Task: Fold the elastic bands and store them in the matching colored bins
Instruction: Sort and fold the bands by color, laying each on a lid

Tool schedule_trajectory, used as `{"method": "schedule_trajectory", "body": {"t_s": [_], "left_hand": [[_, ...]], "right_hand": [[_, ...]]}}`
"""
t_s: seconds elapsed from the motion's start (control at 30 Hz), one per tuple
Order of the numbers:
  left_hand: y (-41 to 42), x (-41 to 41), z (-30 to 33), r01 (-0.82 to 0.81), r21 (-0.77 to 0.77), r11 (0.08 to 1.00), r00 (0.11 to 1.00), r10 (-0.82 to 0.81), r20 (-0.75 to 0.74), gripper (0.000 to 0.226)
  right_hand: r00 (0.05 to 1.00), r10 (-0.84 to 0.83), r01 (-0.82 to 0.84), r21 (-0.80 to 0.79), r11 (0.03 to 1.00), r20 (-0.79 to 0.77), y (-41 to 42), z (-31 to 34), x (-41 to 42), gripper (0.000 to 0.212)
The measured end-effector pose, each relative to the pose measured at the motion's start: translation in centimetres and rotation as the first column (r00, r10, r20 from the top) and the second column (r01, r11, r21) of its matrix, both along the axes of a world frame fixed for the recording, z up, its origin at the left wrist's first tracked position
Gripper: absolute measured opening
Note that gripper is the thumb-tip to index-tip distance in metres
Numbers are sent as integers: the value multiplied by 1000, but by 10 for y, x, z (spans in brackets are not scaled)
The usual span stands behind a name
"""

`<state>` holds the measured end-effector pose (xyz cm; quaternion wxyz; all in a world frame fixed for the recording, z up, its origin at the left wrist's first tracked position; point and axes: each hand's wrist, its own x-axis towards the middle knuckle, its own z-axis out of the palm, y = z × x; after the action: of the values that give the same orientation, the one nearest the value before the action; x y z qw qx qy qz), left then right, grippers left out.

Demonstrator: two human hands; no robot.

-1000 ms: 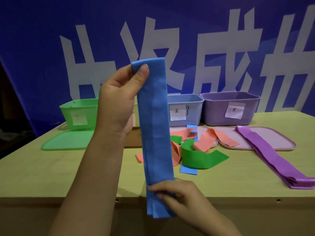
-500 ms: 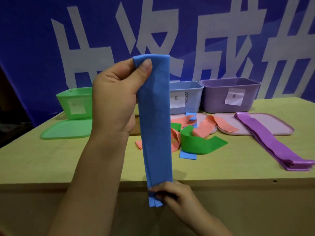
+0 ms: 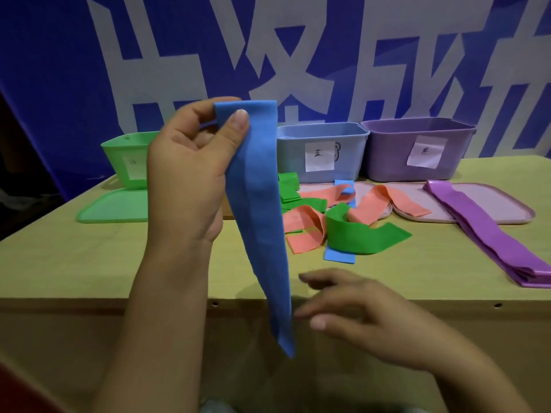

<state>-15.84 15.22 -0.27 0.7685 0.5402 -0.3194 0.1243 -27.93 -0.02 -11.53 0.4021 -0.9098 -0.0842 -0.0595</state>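
My left hand (image 3: 190, 162) pinches the top fold of a blue elastic band (image 3: 259, 222), which hangs straight down in front of the table edge. Just right of the band's lower end, my right hand (image 3: 366, 320) is blurred, fingers spread, holding nothing. On the table lie a green band (image 3: 354, 234), salmon bands (image 3: 304, 231) and a long purple band (image 3: 489, 231). At the back stand a green bin (image 3: 128, 156), a blue bin (image 3: 322, 150) and a purple bin (image 3: 417, 150).
A green lid (image 3: 113, 208) lies in front of the green bin, and pinkish lids (image 3: 507, 210) sit under the bands on the right. Another blue band (image 3: 340, 256) pokes out beneath the pile. A blue banner covers the wall behind.
My right hand has let go of the band's lower end and moved to the right. The band now hangs free from my left hand, slightly narrower at the bottom.
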Motion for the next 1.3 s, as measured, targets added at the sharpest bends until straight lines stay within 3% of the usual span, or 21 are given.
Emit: {"method": "schedule_trajectory", "body": {"t_s": [0.1, 0.2, 0.3, 0.5, 0.57, 0.7, 0.8, 0.9, 1.0, 1.13, 1.3], "left_hand": [[-1, -3, -6, 24, 13, 1000, 1000, -24, -2, 14], [-3, -3, -12, 42, 40, 998, 999, -41, -26, 15], [-2, 0, -16, 77, 52, 996, 996, -74, -56, 17], [-4, 7, -19, 102, 52, 993, 991, -97, -94, 23], [-8, 9, -22, 89, 66, 994, 993, -83, -80, 27], [-17, 13, -28, 93, 64, 994, 994, -89, -64, 33], [-24, 16, -33, 96, 47, 994, 991, -91, -94, 32], [-31, 19, -37, 53, 14, 999, 991, -51, -124, 25], [-34, 22, -40, 31, 35, 999, 992, -26, -127, 24], [-37, 27, -46, 11, 111, 994, 991, 4, -135, 28], [-39, 29, -48, 5, 118, 993, 974, 22, -225, 37]], "right_hand": [[957, -229, 238, -30, 971, 179, -14, 26, 10, 9], [922, -340, 386, -414, 824, 184, -26, 30, 43, 20], [922, -377, 321, -717, 619, 88, -36, 10, 71, 19], [891, -422, 364, -822, 439, 170, -40, -5, 80, 14], [883, -429, 393, -796, 460, 188, -42, -4, 84, 10], [808, -560, 573, -464, 676, 182, -56, 21, 92, 17], [742, -658, 663, 6, 749, 130, -67, 47, 95, 23], [760, -646, 593, 491, 638, -78, -72, 69, 101, 22], [786, -611, 453, 759, 467, -94, -78, 96, 107, 23], [777, -617, 341, 908, 245, -126, -79, 132, 110, 19], [729, -684, 313, 906, 285, -36, -72, 164, 109, 9]]}}
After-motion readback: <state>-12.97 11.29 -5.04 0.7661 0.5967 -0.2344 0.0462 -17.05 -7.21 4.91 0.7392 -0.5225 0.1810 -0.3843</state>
